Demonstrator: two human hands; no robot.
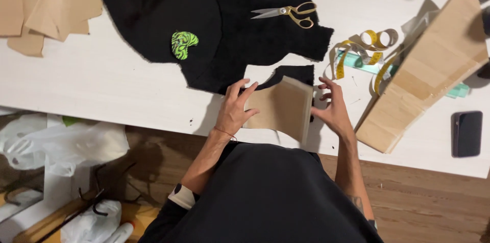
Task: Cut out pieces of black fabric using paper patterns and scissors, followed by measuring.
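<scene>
In the lower middle of the frame, the left hand (234,112) presses flat on the brown paper pattern piece (279,107) – the right hand (332,108) is open with spread fingers at its edge, gripping nothing; keep the piece flat on the black fabric (229,28).

A tan paper pattern piece (278,106), roughly rectangular with a curved upper edge, lies flat near the front edge of the white tabletop (127,90). Its top overlaps a small scrap of black fabric (293,73), and its right edge lifts slightly.
</scene>
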